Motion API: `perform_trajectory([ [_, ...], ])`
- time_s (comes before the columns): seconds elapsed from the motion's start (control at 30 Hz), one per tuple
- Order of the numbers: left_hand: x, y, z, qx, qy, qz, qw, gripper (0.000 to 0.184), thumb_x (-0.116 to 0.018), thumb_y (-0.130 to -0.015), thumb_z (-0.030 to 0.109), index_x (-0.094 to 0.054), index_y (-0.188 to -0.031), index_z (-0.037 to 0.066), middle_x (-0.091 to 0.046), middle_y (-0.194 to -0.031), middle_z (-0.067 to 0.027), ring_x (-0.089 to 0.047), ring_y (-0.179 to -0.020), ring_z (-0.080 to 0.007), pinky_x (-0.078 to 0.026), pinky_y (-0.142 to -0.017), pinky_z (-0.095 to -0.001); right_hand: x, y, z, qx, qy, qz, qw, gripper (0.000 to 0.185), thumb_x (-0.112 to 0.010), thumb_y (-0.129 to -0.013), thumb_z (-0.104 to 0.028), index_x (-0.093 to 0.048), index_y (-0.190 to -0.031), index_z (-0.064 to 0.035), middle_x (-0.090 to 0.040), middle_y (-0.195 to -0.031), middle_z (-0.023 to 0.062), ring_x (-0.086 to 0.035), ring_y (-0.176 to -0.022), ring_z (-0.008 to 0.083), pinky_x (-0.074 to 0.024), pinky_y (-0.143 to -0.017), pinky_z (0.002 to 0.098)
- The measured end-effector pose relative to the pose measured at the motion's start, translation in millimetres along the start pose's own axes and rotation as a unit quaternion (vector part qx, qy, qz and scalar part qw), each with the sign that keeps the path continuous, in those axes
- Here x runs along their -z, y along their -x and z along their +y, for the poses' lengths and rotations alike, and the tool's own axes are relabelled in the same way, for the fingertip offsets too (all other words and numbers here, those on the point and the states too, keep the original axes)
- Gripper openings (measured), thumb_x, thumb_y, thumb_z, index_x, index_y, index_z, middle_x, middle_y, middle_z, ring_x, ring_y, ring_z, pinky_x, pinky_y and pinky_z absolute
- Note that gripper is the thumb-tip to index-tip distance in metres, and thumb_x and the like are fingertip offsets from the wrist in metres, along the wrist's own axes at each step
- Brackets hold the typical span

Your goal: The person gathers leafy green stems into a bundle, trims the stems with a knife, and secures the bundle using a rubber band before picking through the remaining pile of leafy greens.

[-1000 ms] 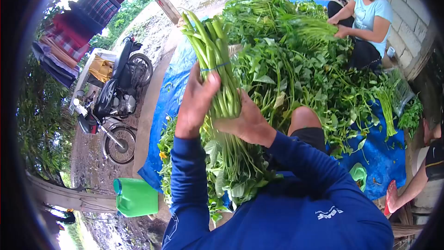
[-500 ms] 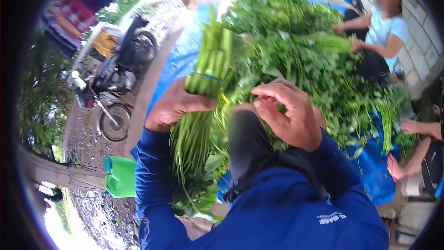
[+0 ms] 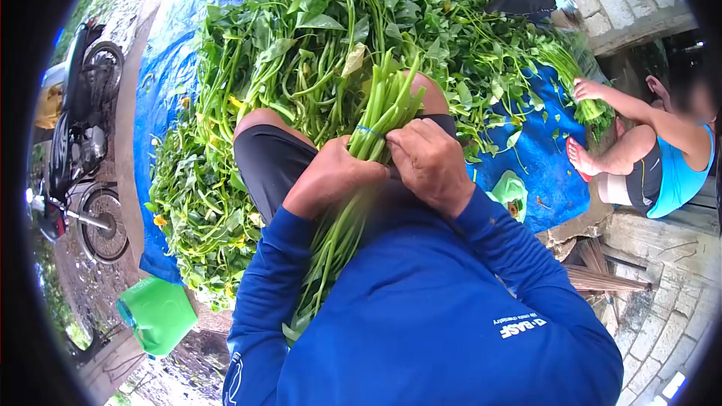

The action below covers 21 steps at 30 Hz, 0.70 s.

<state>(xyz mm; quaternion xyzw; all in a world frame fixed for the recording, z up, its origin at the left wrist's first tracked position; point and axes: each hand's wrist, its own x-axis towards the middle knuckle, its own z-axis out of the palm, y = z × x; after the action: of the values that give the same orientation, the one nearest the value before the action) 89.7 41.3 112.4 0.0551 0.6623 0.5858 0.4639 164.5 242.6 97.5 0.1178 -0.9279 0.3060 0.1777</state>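
Note:
In front of my chest, a bundle of leafy green stems (image 3: 387,109) slants with its cut ends up and its thinner ends hanging down over my shirt. My left hand (image 3: 336,178) is closed round the bundle below a blue rubber band (image 3: 368,131). At the other side, my right hand (image 3: 430,164) has its fingers pinched where the band runs to the stems; the fingertips are partly hidden. My knees stand on either side, with a big heap of leafy greens (image 3: 301,45) beyond them.
A blue tarp (image 3: 162,68) lies under the heap. Two people sit at the right, each with a hand on greens (image 3: 560,60). A green plastic container (image 3: 158,316) and a motorcycle (image 3: 83,135) are at the left. A green plastic bag (image 3: 511,192) lies on the tarp.
The bundle has come down and closer to my body in my left hand. My right hand has moved from beside it onto the stems at the band. My view has tilted down.

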Motion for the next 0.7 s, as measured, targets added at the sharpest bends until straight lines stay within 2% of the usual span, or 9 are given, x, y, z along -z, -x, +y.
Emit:
perform_trajectory([
  [0.07, -3.2, -0.5, 1.8, -0.007, 0.017, 0.007, 1.000, 0.022, -0.079, -0.081, 0.006, -0.071, -0.101, 0.000, -0.070, -0.082, -0.0019, -0.063, -0.069, -0.0103, -0.051, -0.063, -0.0285, 2.5, -4.1, 12.2, 0.003, -0.032, -0.023, 0.999, 0.013, -0.072, -0.096, -0.010, -0.074, -0.107, -0.0025, -0.073, -0.095, 0.0098, -0.071, -0.087, 0.0239, -0.0582, -0.076, 0.0390],
  [0.1, -3.5, -2.1, 0.4, 0.000, 0.011, 0.010, 1.000, 0.021, -0.079, -0.081, 0.005, -0.071, -0.100, 0.000, -0.070, -0.083, -0.0021, -0.064, -0.069, -0.0105, -0.052, -0.064, -0.0288, 6.0, -5.7, 11.4, -0.112, -0.158, -0.074, 0.978, 0.013, -0.071, -0.098, -0.010, -0.073, -0.108, -0.0019, -0.072, -0.095, 0.0078, -0.069, -0.086, 0.0198, -0.0573, -0.076, 0.0368],
  [0.17, -3.2, -7.0, -1.4, 0.010, -0.003, 0.018, 1.000, 0.019, -0.078, -0.081, 0.004, -0.072, -0.098, 0.000, -0.071, -0.084, -0.0026, -0.064, -0.070, -0.0110, -0.052, -0.065, -0.0292, 16.9, -11.6, 6.9, -0.328, -0.388, -0.166, 0.845, 0.014, -0.069, -0.102, -0.012, -0.072, -0.109, -0.0007, -0.072, -0.094, 0.0038, -0.066, -0.085, 0.0117, -0.0555, -0.076, 0.0324],
  [0.23, -5.6, -10.6, 2.4, 0.022, -0.055, 0.018, 0.998, 0.020, -0.079, -0.082, 0.006, -0.073, -0.099, -0.002, -0.072, -0.087, -0.0044, -0.067, -0.073, -0.0128, -0.054, -0.067, -0.0301, 35.9, -33.8, -5.7, -0.380, -0.432, -0.193, 0.795, 0.017, -0.067, -0.104, -0.015, -0.072, -0.108, 0.0001, -0.070, -0.094, 0.0000, -0.061, -0.087, 0.0063, -0.0529, -0.077, 0.0274],
  [0.47, 1.7, -15.2, -18.3, -0.087, -0.207, 0.132, 0.965, 0.060, -0.085, -0.078, 0.020, -0.065, -0.126, -0.010, -0.077, -0.104, -0.0201, -0.075, -0.095, -0.0258, -0.059, -0.086, -0.0393, 21.5, -38.1, -35.3, -0.274, -0.413, -0.245, 0.834, 0.017, -0.070, -0.102, -0.016, -0.073, -0.108, -0.0006, -0.069, -0.090, -0.0009, -0.059, -0.084, 0.0047, -0.0500, -0.075, 0.0248],
  [0.53, 0.8, -13.9, -15.0, -0.070, -0.228, 0.158, 0.958, 0.080, -0.087, -0.075, 0.023, -0.054, -0.142, -0.008, -0.076, -0.112, -0.0296, -0.076, -0.106, -0.0347, -0.059, -0.091, -0.0454, 35.6, -47.4, -44.0, -0.341, -0.452, -0.231, 0.791, 0.014, -0.070, -0.101, -0.014, -0.074, -0.106, -0.0018, -0.069, -0.089, -0.0010, -0.058, -0.080, 0.0038, -0.0486, -0.071, 0.0235],
  [0.6, -7.9, -5.2, 3.2, -0.020, -0.218, 0.142, 0.965, 0.077, -0.087, -0.075, 0.023, -0.056, -0.138, -0.008, -0.076, -0.111, -0.0298, -0.076, -0.107, -0.0363, -0.059, -0.091, -0.0462, 47.9, -49.1, -26.7, -0.419, -0.499, -0.213, 0.728, 0.011, -0.072, -0.101, -0.012, -0.073, -0.109, -0.0045, -0.070, -0.090, -0.0009, -0.058, -0.074, 0.0031, -0.0471, -0.066, 0.0214],
  [0.63, -11.5, -2.2, 12.1, 0.004, -0.215, 0.132, 0.968, 0.075, -0.087, -0.075, 0.023, -0.057, -0.135, -0.008, -0.076, -0.110, -0.0300, -0.076, -0.107, -0.0372, -0.059, -0.091, -0.0467, 45.6, -49.2, -7.2, -0.421, -0.666, -0.164, 0.594, 0.014, -0.074, -0.100, -0.010, -0.073, -0.113, -0.0061, -0.071, -0.094, -0.0006, -0.059, -0.072, 0.0033, -0.0463, -0.063, 0.0210],
  [0.7, -15.8, 0.3, 13.7, -0.031, -0.250, 0.152, 0.956, 0.069, -0.084, -0.075, 0.024, -0.057, -0.129, -0.008, -0.075, -0.105, -0.0313, -0.075, -0.102, -0.0448, -0.058, -0.089, -0.0499, 54.8, -47.3, 3.0, -0.418, -0.611, -0.145, 0.657, 0.015, -0.074, -0.102, -0.011, -0.070, -0.116, -0.0065, -0.071, -0.096, -0.0014, -0.059, -0.074, 0.0032, -0.0457, -0.064, 0.0209],
])
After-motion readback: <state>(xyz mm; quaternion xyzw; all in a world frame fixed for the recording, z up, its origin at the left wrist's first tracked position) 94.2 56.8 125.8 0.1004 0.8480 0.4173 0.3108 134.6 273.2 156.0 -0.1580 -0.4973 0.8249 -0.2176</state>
